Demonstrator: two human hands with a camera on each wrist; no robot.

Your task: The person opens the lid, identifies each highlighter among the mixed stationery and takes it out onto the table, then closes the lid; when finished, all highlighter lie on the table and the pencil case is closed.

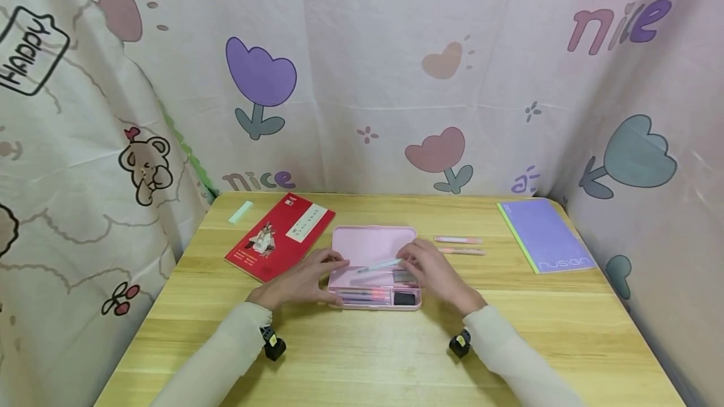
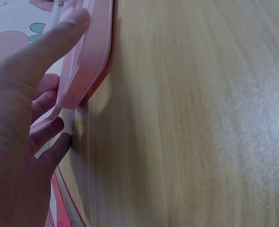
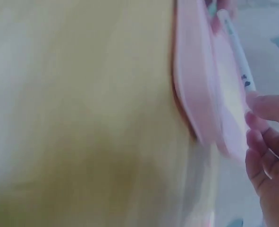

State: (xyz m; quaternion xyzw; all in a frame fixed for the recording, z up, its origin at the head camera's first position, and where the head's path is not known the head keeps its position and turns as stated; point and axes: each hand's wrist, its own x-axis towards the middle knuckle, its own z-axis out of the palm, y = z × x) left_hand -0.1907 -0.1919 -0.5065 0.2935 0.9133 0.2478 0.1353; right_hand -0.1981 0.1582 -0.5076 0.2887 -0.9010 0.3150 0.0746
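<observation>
An open pink pencil case [image 1: 367, 242] lies on the table with its lid folded back. My left hand [image 1: 302, 278] grips its left end. In the left wrist view the thumb lies on the rim of the pencil case [image 2: 89, 61], and the other fingers bend behind it. My right hand [image 1: 432, 272] pinches one end of a slim white pen [image 1: 380, 265], held slanting over the case. Small dark marks show on that pen [image 3: 240, 54] in the right wrist view. Several pens [image 1: 364, 296] fill the front compartment, beside a black item [image 1: 404, 299] of unclear kind.
Left of the case lie a red booklet [image 1: 283, 237] and a pale green strip [image 1: 241, 212]. Two pinkish pens [image 1: 458, 240] rest to its right, and a purple notebook [image 1: 545, 234] lies farther right. A printed curtain [image 1: 351, 80] hangs behind the wooden table [image 1: 362, 357].
</observation>
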